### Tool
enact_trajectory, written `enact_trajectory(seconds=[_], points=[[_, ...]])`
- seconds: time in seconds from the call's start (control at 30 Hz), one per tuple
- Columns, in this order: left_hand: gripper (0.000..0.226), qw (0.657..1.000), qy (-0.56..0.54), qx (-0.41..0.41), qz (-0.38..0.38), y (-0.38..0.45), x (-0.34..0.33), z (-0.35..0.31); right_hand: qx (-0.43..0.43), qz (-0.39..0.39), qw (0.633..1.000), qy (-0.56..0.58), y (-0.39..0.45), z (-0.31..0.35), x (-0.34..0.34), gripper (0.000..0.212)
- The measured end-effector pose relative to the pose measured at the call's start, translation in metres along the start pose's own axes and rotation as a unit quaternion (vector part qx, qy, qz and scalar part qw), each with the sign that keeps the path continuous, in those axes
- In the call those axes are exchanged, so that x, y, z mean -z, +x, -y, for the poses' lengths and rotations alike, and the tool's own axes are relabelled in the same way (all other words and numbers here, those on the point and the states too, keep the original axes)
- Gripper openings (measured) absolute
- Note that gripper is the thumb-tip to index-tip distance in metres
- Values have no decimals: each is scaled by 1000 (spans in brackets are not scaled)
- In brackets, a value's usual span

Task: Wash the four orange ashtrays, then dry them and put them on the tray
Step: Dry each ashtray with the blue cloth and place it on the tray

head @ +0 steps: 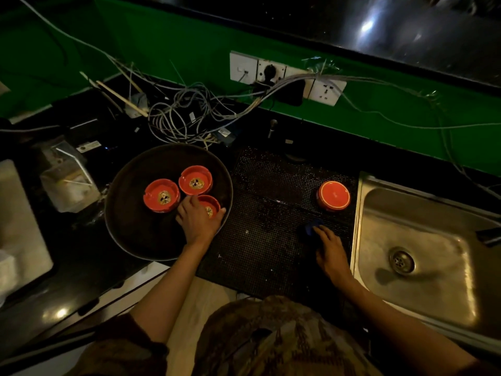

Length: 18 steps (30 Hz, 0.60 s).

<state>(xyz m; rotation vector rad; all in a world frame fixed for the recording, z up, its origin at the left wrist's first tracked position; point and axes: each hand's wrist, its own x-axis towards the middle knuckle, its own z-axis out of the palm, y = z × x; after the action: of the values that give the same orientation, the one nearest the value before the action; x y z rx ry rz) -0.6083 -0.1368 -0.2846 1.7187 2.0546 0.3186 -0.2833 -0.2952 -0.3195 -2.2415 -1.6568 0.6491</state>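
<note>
Three orange ashtrays stand upright in a round dark tray (127, 213): one at the left (161, 195), one behind it (195, 180), and a third (210, 206) at the tray's right rim. My left hand (196, 219) grips that third ashtray from the near side, with the thumb on its right edge. A fourth orange ashtray (334, 195) lies upside down on the black dotted mat (265, 202), beside the sink. My right hand (329, 248) rests on the mat, fingers on a blue cloth (310, 227) that is mostly hidden under them.
A steel sink (423, 256) with a drain sits at the right. Tangled grey cables (184, 115) and wall sockets (287, 77) run along the green back wall. A clear plastic container (69, 180) and a white box (19, 218) stand left of the tray.
</note>
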Motion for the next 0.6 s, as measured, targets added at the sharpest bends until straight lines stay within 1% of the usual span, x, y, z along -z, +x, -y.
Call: enact_trajectory(seconds=[0.07,0.1,0.17,0.27,0.4,0.5,0.6], points=[[77,998,-3,-59,-32,-6,-7,-17,3,9,1000,-5,5,-4,5,70],[71,995,-8,-91,-34,-9,-12,-26,6,8,1000,-7,8,-6,7,69],[65,990,-16,-142,-12,-14,-26,-45,18,-3,1000,-7,12,-9,11,69],[58,980,-11,-193,52,-17,-49,-78,21,-22,1000,7,14,-12,15,72],[59,957,-1,-244,154,-19,-77,-132,21,5,1000,-1,13,-22,12,70],[63,940,-7,-281,192,-17,-96,-172,34,16,999,-1,11,-30,8,64],[76,926,0,-299,230,-10,-112,-210,53,20,998,17,11,-38,9,64]])
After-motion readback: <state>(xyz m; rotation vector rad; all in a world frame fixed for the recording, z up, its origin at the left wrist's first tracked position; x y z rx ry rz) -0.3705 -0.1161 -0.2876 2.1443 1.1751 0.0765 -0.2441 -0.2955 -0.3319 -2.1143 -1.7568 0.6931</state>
